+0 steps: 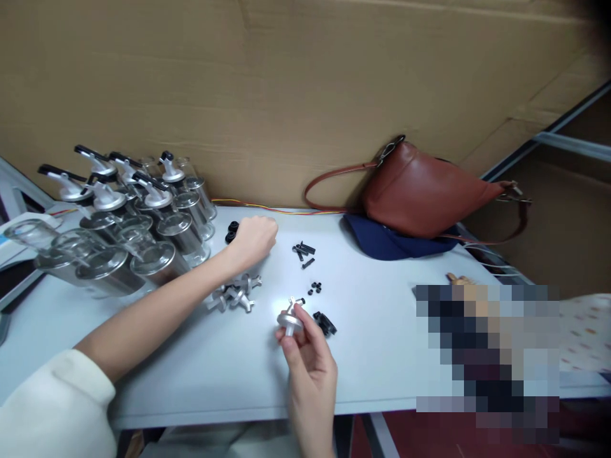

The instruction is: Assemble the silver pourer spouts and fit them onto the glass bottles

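Note:
My right hand (312,364) is near the front of the table, its thumb and fingers closed around a silver metal pourer cap (289,322) with a round flange and a small black piece at its top. Farther back, my left hand (255,239) is curled closed over the tabletop; its fingertips face away, so what they hold is hidden. Beside that hand are black round rings (231,232). Under my left forearm lie several loose silver pourer caps (238,294). Between and right of my hands lie black levers (302,250), small black plugs (315,288) and larger black parts (325,324).
Several glass bottles with steel sleeves (111,272) crowd the left side, some topped with black-levered pourers (151,191). A brown leather bag (420,191) rests on a dark blue cap (382,240) at the back right. Another person's patterned sleeve (585,331) shows beside a blurred-out patch.

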The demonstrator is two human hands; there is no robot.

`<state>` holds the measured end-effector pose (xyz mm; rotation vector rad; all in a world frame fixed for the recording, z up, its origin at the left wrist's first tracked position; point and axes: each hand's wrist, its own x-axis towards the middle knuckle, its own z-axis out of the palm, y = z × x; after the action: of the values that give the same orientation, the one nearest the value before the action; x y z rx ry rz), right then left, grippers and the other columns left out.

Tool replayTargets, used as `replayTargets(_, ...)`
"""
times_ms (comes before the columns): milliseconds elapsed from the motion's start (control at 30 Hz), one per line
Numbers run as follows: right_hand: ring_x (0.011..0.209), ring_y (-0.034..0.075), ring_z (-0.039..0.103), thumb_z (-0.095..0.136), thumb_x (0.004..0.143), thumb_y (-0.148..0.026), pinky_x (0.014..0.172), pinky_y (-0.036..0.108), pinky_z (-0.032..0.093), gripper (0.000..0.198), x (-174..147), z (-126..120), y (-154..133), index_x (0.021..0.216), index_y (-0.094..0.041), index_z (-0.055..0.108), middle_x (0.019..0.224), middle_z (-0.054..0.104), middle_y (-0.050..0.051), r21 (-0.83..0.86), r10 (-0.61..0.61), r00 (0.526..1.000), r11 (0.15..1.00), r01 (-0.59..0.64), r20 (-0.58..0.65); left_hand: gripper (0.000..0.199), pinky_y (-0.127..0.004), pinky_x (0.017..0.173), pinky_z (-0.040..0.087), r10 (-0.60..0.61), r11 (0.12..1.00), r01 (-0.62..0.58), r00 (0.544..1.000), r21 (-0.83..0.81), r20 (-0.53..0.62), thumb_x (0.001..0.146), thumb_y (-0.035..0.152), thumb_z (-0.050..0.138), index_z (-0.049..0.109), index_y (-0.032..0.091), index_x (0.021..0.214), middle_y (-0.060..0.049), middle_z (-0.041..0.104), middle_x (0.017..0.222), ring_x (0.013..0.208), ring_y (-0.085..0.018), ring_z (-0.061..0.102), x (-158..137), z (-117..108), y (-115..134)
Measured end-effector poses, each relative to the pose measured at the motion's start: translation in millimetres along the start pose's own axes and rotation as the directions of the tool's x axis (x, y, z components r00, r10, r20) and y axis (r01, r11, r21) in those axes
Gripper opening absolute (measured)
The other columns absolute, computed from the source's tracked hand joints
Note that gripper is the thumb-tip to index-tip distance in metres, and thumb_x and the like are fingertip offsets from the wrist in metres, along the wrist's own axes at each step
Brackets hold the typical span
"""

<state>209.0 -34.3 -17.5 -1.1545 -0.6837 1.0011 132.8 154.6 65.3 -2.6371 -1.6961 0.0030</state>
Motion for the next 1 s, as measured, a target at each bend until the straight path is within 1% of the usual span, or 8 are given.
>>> replayTargets(100, 0.082, 0.018, 0.071, 0.073, 0.079, -0.035, 0.077, 0.032, 0.059, 0.027, -0.7, 0.2, 2.0, 0.103, -0.023, 0.072, 0.107, 0.072, 0.008, 0.034, -0.001, 1.000, 0.999, 0.002, -0.012, 0.018, -0.034, 0.068, 0.048, 0.057, 0.995, -0.058, 0.998, -0.081, -0.022, 0.085, 0.010, 0.045, 0.062, 0.008, 0.091, -0.016, 0.070, 0.088, 0.084, -0.029, 0.069, -24.8, -9.1, 4.8)
replayTargets(233, 0.089, 0.020, 0.072, 0.068, 0.084, -0.032, 0.080, 0.034, 0.059, 0.032, -1.4, -2.6, 4.8, 0.115, -0.024, 0.067, 0.107, 0.074, 0.009, 0.062, -0.009, 1.000, 0.998, 0.008, 0.013, 0.010, -0.024, 0.060, 0.044, 0.194, 0.949, -0.189, 0.981, -0.254, -0.005, 0.087, 0.019, 0.047, 0.057, 0.018, 0.086, -0.001, 0.066, 0.078, 0.066, -0.015, 0.062, -72.5, -0.9, 0.2)
replayTargets(300, 0.091, 0.021, 0.072, 0.065, 0.087, -0.030, 0.078, 0.034, 0.059, 0.032, -2.2, -4.7, 7.4, 0.119, -0.025, 0.066, 0.112, 0.073, 0.009, 0.062, -0.026, 1.000, 0.998, 0.026, 0.002, 0.009, -0.023, 0.058, 0.043, 0.280, 0.829, -0.292, 0.955, -0.478, -0.099, 0.087, 0.019, 0.045, 0.053, 0.018, 0.082, 0.000, 0.060, 0.075, 0.061, -0.013, 0.056, -94.5, 10.7, -7.0)
replayTargets(400, 0.088, 0.020, 0.073, 0.063, 0.090, -0.027, 0.074, 0.032, 0.060, 0.028, -3.6, -6.5, 10.8, 0.117, -0.026, 0.068, 0.116, 0.072, 0.009, 0.047, -0.061, 0.996, 0.997, 0.064, -0.068, 0.010, -0.022, 0.056, 0.041, 0.238, 0.674, -0.327, 0.945, -0.663, -0.224, 0.087, 0.017, 0.042, 0.049, 0.019, 0.081, 0.000, 0.055, 0.073, 0.061, -0.012, 0.051, -119.7, 27.8, -16.4)
replayTargets(533, 0.094, 0.020, 0.073, 0.060, 0.092, -0.024, 0.080, 0.033, 0.061, 0.032, -2.5, -7.2, 7.9, 0.121, -0.034, 0.066, 0.122, 0.070, 0.006, 0.010, -0.082, 0.996, 0.997, 0.083, -0.044, 0.011, -0.019, 0.047, 0.036, 0.165, 0.333, -0.072, 0.986, -0.940, -0.017, 0.091, 0.027, 0.043, 0.043, 0.021, 0.082, 0.001, 0.053, 0.072, 0.053, -0.009, 0.046, -143.1, 44.7, -14.4)
replayTargets(667, 0.111, 0.023, 0.067, 0.055, 0.094, -0.021, 0.090, 0.037, 0.059, 0.037, 0.2, -8.3, -0.4, 0.128, -0.034, 0.061, 0.131, 0.064, 0.005, -0.110, -0.110, 0.988, 0.986, 0.122, 0.105, 0.029, -0.016, 0.036, 0.023, 0.315, -0.093, 0.304, 0.912, -0.948, 0.262, 0.095, 0.048, 0.040, 0.034, 0.022, 0.084, 0.005, 0.054, 0.063, 0.035, -0.003, 0.034, -154.0, 58.6, -4.7)
replayTargets(833, 0.121, 0.024, 0.060, 0.056, 0.091, -0.012, 0.096, 0.039, 0.056, 0.047, -3.1, -7.4, -1.2, 0.132, -0.035, 0.056, 0.138, 0.058, 0.003, -0.181, -0.154, 0.977, 0.967, 0.179, 0.145, 0.038, -0.015, 0.036, 0.028, 0.328, -0.301, 0.391, 0.899, -0.870, 0.291, 0.091, 0.055, 0.047, 0.033, 0.022, 0.082, 0.006, 0.057, 0.058, 0.034, -0.004, 0.044, -148.9, 68.1, -4.1)
replayTargets(1000, 0.124, 0.022, 0.057, 0.057, 0.087, -0.003, 0.099, 0.030, 0.053, 0.055, -5.7, -8.0, 2.9, 0.132, -0.034, 0.056, 0.140, 0.056, 0.000, -0.169, -0.221, 0.957, 0.952, 0.254, 0.189, 0.042, -0.015, 0.036, 0.035, 0.335, -0.397, 0.441, 0.886, -0.805, 0.320, 0.087, 0.057, 0.055, 0.035, 0.021, 0.078, 0.006, 0.056, 0.054, 0.037, -0.006, 0.048, -145.7, 67.8, -6.2)
